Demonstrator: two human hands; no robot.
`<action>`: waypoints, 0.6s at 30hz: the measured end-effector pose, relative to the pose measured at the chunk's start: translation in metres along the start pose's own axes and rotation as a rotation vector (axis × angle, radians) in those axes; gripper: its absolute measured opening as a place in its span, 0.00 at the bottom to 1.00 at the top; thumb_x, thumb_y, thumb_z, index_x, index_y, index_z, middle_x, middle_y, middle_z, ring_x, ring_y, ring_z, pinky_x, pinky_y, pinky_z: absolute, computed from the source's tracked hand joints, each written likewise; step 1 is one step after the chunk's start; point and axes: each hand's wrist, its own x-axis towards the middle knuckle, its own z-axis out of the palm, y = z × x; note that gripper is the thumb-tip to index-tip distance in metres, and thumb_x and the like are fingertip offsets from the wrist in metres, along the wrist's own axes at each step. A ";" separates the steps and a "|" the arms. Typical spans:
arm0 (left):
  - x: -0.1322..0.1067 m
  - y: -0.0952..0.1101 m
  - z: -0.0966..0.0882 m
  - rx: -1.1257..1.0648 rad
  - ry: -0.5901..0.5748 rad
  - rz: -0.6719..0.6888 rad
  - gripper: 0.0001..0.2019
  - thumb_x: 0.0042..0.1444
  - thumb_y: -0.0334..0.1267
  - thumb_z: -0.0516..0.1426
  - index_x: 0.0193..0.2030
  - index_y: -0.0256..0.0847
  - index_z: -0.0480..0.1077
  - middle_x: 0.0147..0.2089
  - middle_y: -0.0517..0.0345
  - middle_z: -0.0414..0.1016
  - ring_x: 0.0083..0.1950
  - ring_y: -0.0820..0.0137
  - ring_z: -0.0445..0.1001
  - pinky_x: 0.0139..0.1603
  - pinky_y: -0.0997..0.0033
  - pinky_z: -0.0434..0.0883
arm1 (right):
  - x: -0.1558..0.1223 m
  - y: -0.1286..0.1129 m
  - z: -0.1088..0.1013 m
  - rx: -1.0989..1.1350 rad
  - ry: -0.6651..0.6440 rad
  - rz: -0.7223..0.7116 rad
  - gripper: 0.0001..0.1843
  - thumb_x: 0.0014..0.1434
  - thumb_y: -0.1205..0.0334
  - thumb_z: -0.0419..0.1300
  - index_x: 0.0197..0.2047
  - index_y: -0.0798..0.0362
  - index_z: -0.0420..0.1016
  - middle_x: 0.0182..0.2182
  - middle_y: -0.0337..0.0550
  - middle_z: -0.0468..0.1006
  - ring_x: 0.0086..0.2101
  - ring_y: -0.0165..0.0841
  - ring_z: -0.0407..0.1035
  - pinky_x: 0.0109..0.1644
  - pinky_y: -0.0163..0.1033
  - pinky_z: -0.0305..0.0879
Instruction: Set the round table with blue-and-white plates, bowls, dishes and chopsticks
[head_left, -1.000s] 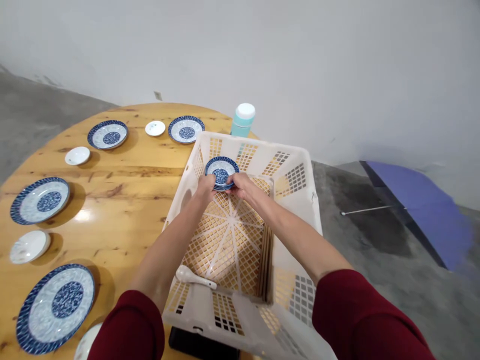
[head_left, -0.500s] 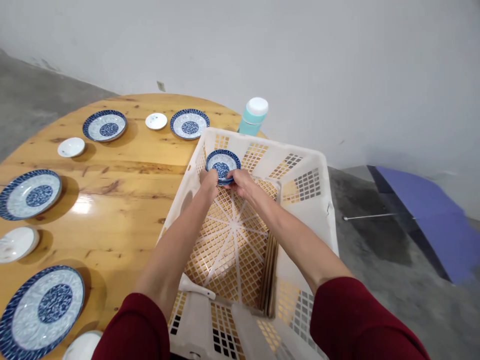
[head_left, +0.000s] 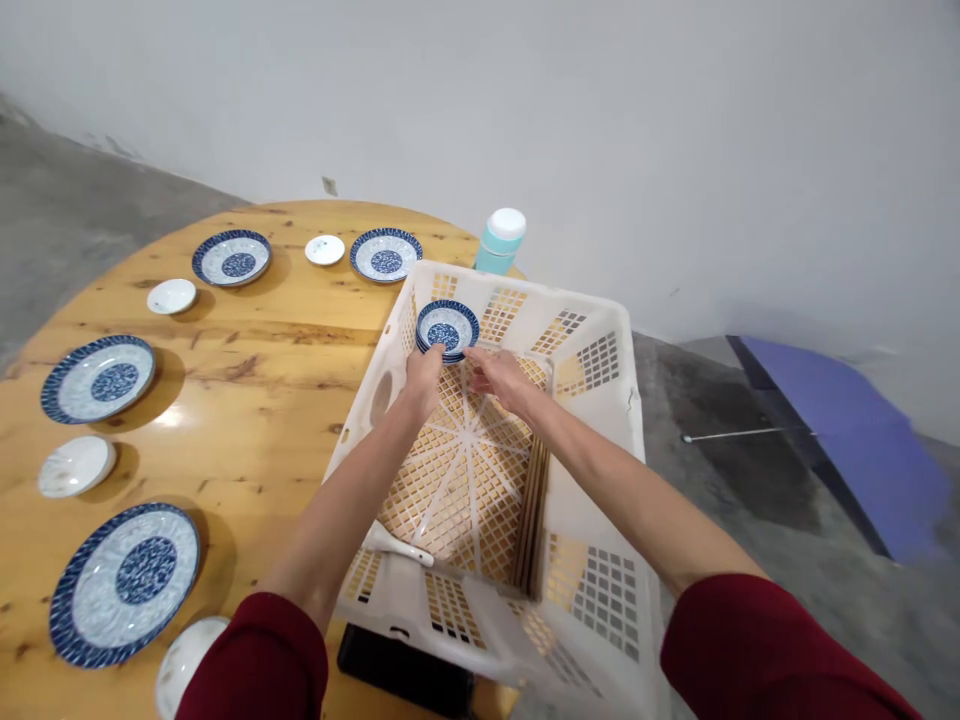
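Observation:
A stack of small blue-and-white dishes sits in the far left corner of a white plastic basket. My left hand is at the stack's front left, its thumb over the rim and its other fingers mostly hidden. Just right of the stack, my right hand has its fingers apart and holds nothing. A white spoon lies inside the basket at the near left. Several long brown strips run along the basket's right side.
Blue-rimmed plates and small white bowls are spread along the round wooden table. A turquoise bottle stands behind the basket. Under its near edge is a black object. An open purple umbrella rests on the floor at right.
My right hand has let go of the dish stack and drawn slightly right, its fingers opening. The stack stays in the basket's far left corner, with my left hand still at it. The view has shifted a little.

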 end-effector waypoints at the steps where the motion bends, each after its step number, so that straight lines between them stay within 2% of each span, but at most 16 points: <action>1: -0.013 0.004 -0.006 0.012 -0.015 0.017 0.07 0.58 0.35 0.61 0.41 0.35 0.72 0.43 0.48 0.79 0.51 0.63 0.76 0.56 0.64 0.70 | -0.011 -0.002 -0.007 -0.043 0.011 -0.015 0.11 0.58 0.59 0.69 0.32 0.55 0.71 0.20 0.35 0.70 0.22 0.28 0.66 0.25 0.33 0.69; 3: -0.040 0.010 -0.023 0.065 -0.057 0.063 0.05 0.58 0.37 0.60 0.38 0.37 0.72 0.41 0.51 0.78 0.50 0.63 0.75 0.54 0.64 0.71 | -0.036 -0.007 -0.022 -0.100 0.013 -0.075 0.08 0.57 0.62 0.68 0.32 0.57 0.74 0.25 0.41 0.77 0.25 0.29 0.72 0.26 0.31 0.68; 5: -0.068 0.015 -0.048 0.131 -0.134 0.120 0.06 0.57 0.38 0.60 0.37 0.37 0.73 0.40 0.53 0.78 0.49 0.63 0.76 0.51 0.65 0.72 | -0.059 -0.012 -0.037 -0.087 -0.030 -0.168 0.08 0.55 0.63 0.68 0.34 0.58 0.76 0.31 0.45 0.81 0.28 0.29 0.75 0.28 0.31 0.70; 7: -0.097 0.019 -0.079 0.186 -0.220 0.197 0.09 0.57 0.40 0.60 0.41 0.38 0.76 0.43 0.54 0.79 0.49 0.64 0.77 0.50 0.66 0.73 | -0.078 -0.014 -0.049 -0.043 -0.061 -0.241 0.12 0.52 0.61 0.69 0.39 0.58 0.78 0.34 0.47 0.83 0.28 0.30 0.76 0.30 0.32 0.72; 9: -0.128 0.022 -0.111 0.243 -0.238 0.278 0.13 0.58 0.43 0.59 0.45 0.39 0.77 0.46 0.54 0.80 0.50 0.64 0.77 0.51 0.67 0.74 | -0.093 -0.012 -0.059 -0.024 -0.087 -0.294 0.16 0.50 0.58 0.70 0.41 0.56 0.80 0.34 0.47 0.84 0.29 0.31 0.77 0.31 0.33 0.73; 14: -0.199 0.019 -0.190 0.420 -0.063 0.416 0.14 0.59 0.42 0.55 0.44 0.39 0.78 0.44 0.54 0.82 0.48 0.65 0.79 0.51 0.68 0.74 | -0.146 0.004 -0.073 0.029 -0.066 -0.391 0.18 0.47 0.54 0.72 0.40 0.55 0.83 0.33 0.47 0.85 0.30 0.33 0.78 0.33 0.36 0.74; 18: -0.244 -0.007 -0.254 0.520 0.063 0.464 0.14 0.62 0.42 0.53 0.43 0.40 0.79 0.42 0.54 0.82 0.46 0.66 0.79 0.50 0.68 0.75 | -0.218 0.022 -0.078 0.048 0.011 -0.427 0.18 0.48 0.50 0.73 0.39 0.52 0.84 0.33 0.46 0.85 0.30 0.33 0.77 0.34 0.36 0.74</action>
